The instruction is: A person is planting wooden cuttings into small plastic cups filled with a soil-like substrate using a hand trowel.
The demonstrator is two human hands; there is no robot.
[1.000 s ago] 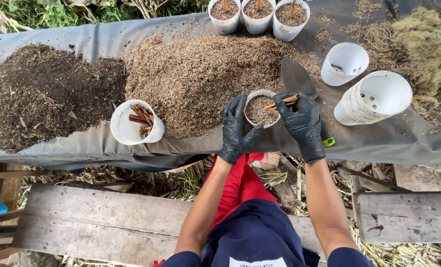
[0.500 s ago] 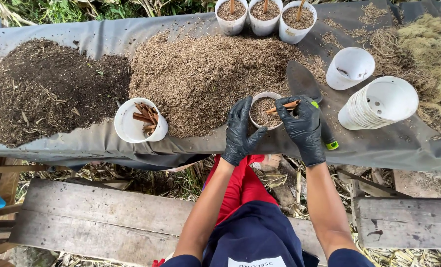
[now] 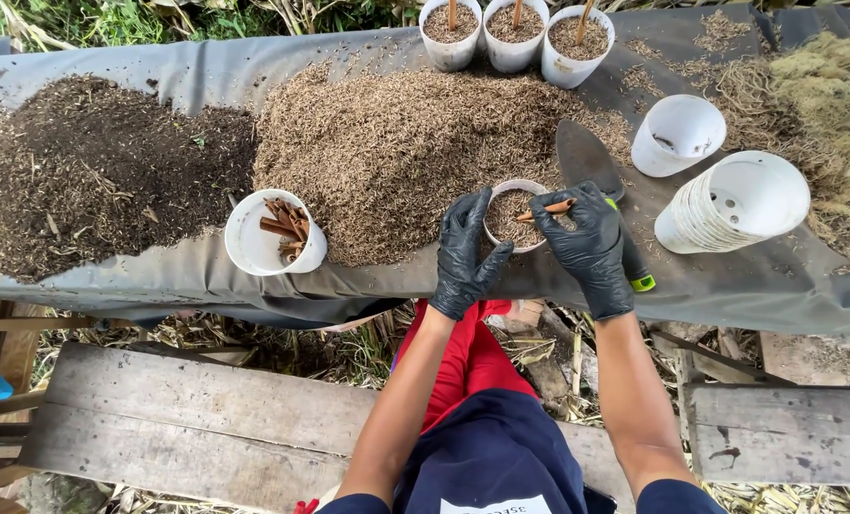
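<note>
Both my hands wear black gloves. My left hand (image 3: 465, 253) grips the near left side of a small white pot (image 3: 513, 216) filled with brown husk mix. My right hand (image 3: 589, 240) is at the pot's right rim and pinches a short brown stick (image 3: 547, 208) that lies across the filling. The pot stands on a grey sheet (image 3: 206, 71) at the near edge of a large heap of tan husks (image 3: 396, 143). A trowel (image 3: 589, 162) with a green-tipped handle lies under my right hand.
A dark soil heap (image 3: 82, 171) lies at the left. A white pot of brown sticks (image 3: 274, 234) lies tipped near it. Three filled pots with sticks (image 3: 515, 29) stand at the back. An empty pot (image 3: 677, 133), a stack of pots (image 3: 734, 200) and fibrous moss (image 3: 825, 95) are right.
My right hand has brought the stick down closer to the filling in the pot. My left hand keeps its grip on the pot's side.
</note>
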